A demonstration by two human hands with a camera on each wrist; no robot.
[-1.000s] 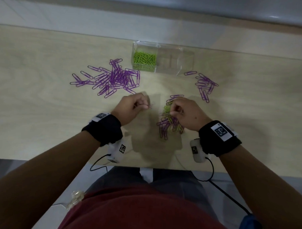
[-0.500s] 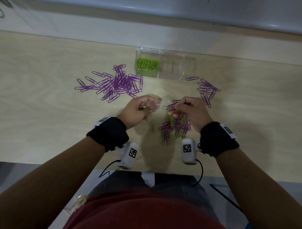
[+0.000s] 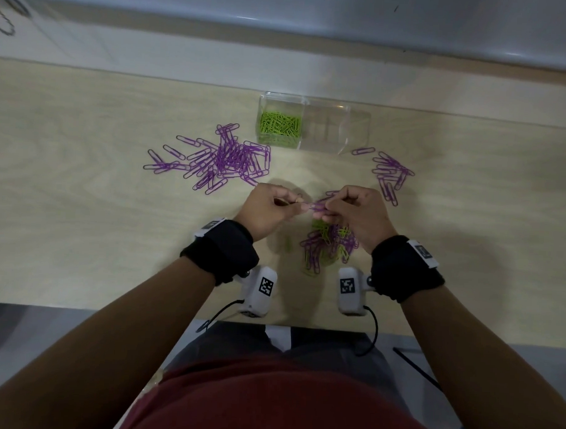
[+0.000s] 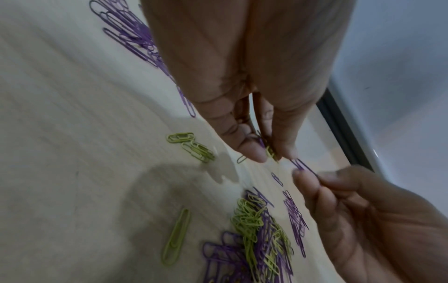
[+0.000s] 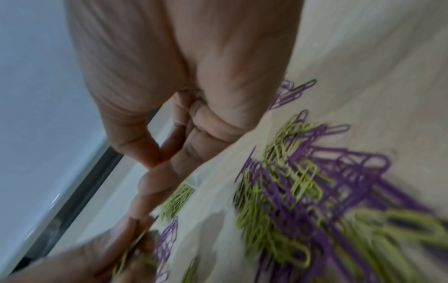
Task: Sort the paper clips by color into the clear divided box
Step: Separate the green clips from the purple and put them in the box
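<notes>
Together, hands (image 3: 314,212) pinching clips (image 3: 319,205).

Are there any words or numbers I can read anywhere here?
No words or numbers can be read.
Black-and-white square code patterns, not letters, on the left wrist camera and right wrist camera.
Similar code tags on the left wristband and right wristband, too small to read.
The clear divided box bears no label.

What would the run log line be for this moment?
left hand: pinching green clip | right hand: pinching purple clip | box: green clips only | mixed pile: unsorted
</notes>
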